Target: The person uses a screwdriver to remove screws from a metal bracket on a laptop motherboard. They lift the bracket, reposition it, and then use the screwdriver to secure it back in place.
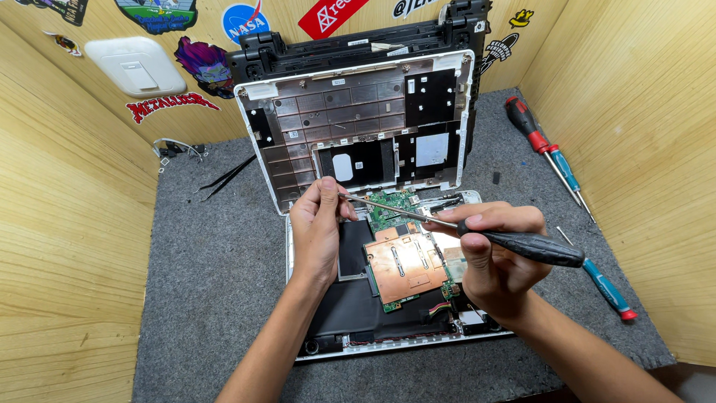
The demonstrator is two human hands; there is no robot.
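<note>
Steel-shafted screwdriver (477,237), stiff and light: right hand (496,257) closes on its black handle, left hand (317,227) pinches the tip beyond that grip.

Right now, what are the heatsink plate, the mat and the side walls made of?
Heatsink plate: likely copper, an orange metallic sheen with stamped ribs. Mat: grey felt or carpet, fuzzy matte. Walls: wood boards, pale with visible grain.
</note>
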